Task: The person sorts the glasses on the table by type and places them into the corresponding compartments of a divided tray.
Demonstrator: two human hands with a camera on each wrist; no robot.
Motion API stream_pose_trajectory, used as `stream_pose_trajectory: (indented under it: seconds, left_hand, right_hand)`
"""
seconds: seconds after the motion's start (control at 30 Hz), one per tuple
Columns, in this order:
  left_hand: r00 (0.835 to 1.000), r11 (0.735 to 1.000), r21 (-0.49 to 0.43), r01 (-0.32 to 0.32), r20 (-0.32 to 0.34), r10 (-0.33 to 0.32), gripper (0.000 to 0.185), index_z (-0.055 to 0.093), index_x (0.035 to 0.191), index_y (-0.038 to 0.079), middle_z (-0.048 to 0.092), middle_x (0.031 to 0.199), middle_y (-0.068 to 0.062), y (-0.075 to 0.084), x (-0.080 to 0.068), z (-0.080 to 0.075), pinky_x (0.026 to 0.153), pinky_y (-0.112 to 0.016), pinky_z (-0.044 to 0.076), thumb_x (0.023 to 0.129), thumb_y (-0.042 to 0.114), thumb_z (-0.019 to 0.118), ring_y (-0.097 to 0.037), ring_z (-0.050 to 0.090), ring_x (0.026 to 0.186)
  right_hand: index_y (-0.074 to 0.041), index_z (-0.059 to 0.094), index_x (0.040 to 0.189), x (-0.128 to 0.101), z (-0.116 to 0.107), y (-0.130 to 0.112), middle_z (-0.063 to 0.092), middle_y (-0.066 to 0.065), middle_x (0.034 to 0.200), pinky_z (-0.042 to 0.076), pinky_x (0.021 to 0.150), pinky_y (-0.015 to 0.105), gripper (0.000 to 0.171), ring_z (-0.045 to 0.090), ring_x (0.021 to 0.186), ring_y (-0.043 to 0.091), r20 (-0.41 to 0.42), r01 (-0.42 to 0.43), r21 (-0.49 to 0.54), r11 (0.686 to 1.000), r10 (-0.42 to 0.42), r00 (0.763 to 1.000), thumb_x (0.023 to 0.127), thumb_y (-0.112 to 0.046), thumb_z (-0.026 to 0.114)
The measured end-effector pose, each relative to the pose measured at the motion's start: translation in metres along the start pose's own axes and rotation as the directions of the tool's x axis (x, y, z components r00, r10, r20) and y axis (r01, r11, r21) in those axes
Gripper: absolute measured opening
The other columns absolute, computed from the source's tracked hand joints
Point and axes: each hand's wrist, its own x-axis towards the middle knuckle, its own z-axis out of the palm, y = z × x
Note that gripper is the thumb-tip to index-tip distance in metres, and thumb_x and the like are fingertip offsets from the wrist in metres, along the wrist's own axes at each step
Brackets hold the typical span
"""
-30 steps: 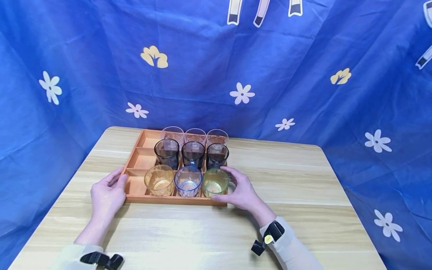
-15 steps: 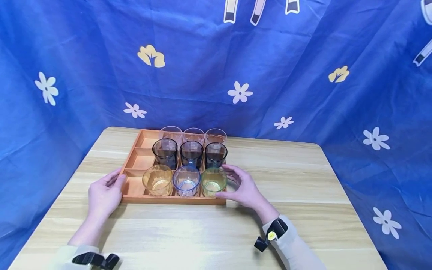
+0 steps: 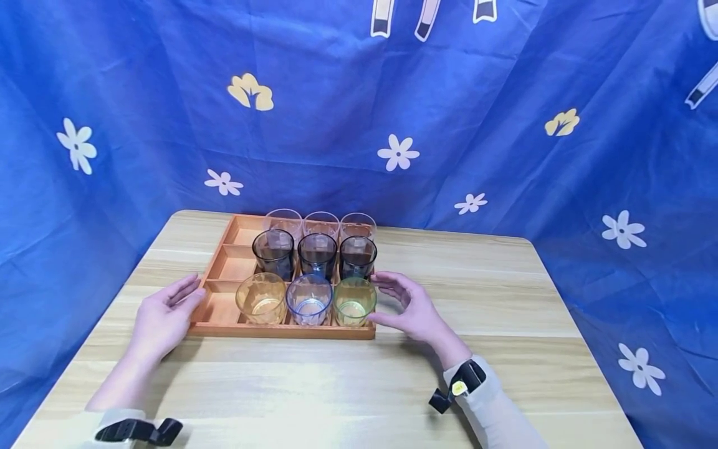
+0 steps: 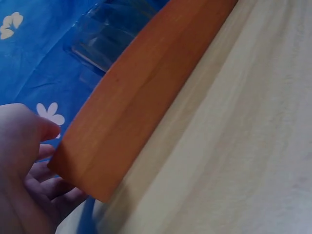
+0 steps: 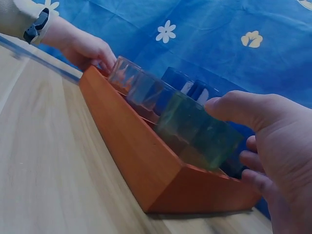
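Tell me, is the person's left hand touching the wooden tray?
Touching. In the left wrist view the left hand has its fingers against the corner of the wooden tray; the head view agrees.

A pale wooden surface (image 3: 505,324) with rounded corners fills the foreground. Behind and to both sides hangs a creased blue cloth backdrop (image 3: 505,112), printed with white flowers (image 3: 397,153) and yellow blossoms (image 3: 250,93). Even, soft light falls throughout.

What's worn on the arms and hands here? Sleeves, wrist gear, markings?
Both hands, left hand and right hand, are bare. Cream long sleeves cover both forearms. Each wrist carries a black strapped device; the right one shows a small yellow mark.
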Motion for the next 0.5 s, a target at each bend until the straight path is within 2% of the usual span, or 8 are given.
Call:
stream_pose_trajectory:
  seconds: [0.07,0.2,0.27,0.33,0.4,0.5]
  left_hand:
    - [1.000,1.000,0.010,-0.008,-0.012,0.008,0.058,0.052,0.153,-0.002,0.059,0.144,-0.026,0.001,0.002,-0.003,0.084,0.000,0.044,0.109,0.033,0.063,-0.003,0.062,0.121]
    - [1.000,0.999,0.050,0.006,-0.012,-0.005,0.063,0.049,0.156,-0.001,0.055,0.149,-0.026,0.007,0.004,-0.009,0.083,0.001,0.043,0.109,0.040,0.061,-0.039,0.059,0.130]
    - [1.000,0.997,0.075,0.014,-0.009,-0.013,0.066,0.048,0.158,0.003,0.053,0.152,-0.025,0.011,0.004,-0.011,0.085,0.002,0.041,0.109,0.044,0.059,-0.050,0.055,0.131]
    - [1.000,0.996,0.089,0.007,-0.007,-0.006,0.066,0.046,0.159,0.006,0.051,0.153,-0.025,0.017,0.006,-0.012,0.098,-0.012,0.049,0.109,0.047,0.058,-0.052,0.054,0.131]
    - [1.000,0.993,0.117,0.003,-0.011,-0.001,0.068,0.045,0.161,0.009,0.049,0.155,-0.024,0.024,0.008,-0.012,0.108,-0.034,0.051,0.109,0.050,0.056,-0.052,0.053,0.133]
    - [0.999,0.987,0.157,-0.017,-0.029,0.022,0.068,0.042,0.163,0.012,0.048,0.155,-0.026,0.035,0.012,-0.012,0.107,-0.069,0.041,0.109,0.051,0.054,-0.055,0.049,0.135]
  right_hand:
    - [0.008,0.051,0.147,-0.001,-0.003,0.000,0.060,0.027,0.143,0.045,0.115,0.052,0.078,0.054,0.132,0.050,-0.002,0.008,-0.003,1.000,-0.008,1.000,0.079,0.010,0.089]
    - [0.003,0.047,0.151,-0.005,-0.009,0.001,0.058,0.028,0.144,0.045,0.116,0.048,0.079,0.055,0.134,0.045,-0.024,0.004,-0.037,0.999,-0.005,1.000,0.083,0.008,0.086]
    - [-0.001,0.045,0.154,-0.008,-0.014,0.001,0.058,0.026,0.145,0.044,0.116,0.047,0.080,0.055,0.134,0.040,-0.043,-0.006,-0.058,0.998,0.003,0.999,0.085,0.007,0.085]
    - [-0.002,0.042,0.155,-0.010,-0.019,0.000,0.057,0.026,0.146,0.044,0.117,0.048,0.080,0.055,0.135,0.040,-0.065,-0.008,-0.069,0.998,0.004,0.998,0.087,0.007,0.083]
    - [-0.002,0.041,0.156,-0.012,-0.025,-0.002,0.057,0.026,0.146,0.043,0.117,0.049,0.081,0.054,0.135,0.041,-0.091,-0.007,-0.074,0.997,0.000,0.996,0.088,0.008,0.082]
    - [0.000,0.040,0.156,-0.012,-0.035,-0.006,0.056,0.027,0.146,0.042,0.117,0.049,0.079,0.054,0.134,0.044,-0.137,-0.001,-0.089,0.996,-0.011,0.991,0.089,0.009,0.080]
